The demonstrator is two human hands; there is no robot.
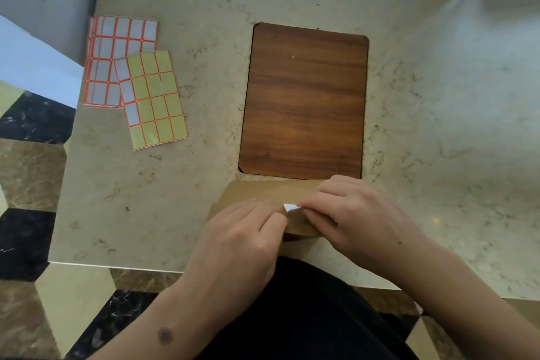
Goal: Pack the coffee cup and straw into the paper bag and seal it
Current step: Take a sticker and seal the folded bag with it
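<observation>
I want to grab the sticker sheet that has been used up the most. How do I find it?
Start at the dark wooden board set into the marble table, then look left to two label sheets. Take the nearer sheet, which overlaps the orange-bordered stack. It shows mostly yellow-green backing with few white labels left; the stack looks full.

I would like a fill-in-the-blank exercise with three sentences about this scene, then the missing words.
1. Both hands, left hand and right hand, rest on the folded brown ____ bag.
2. Between the fingertips shows a small ____ sticker.
3. The sheets of orange-bordered labels lie to the ____ of the brown wooden board.

Missing words: paper; white; left
</observation>
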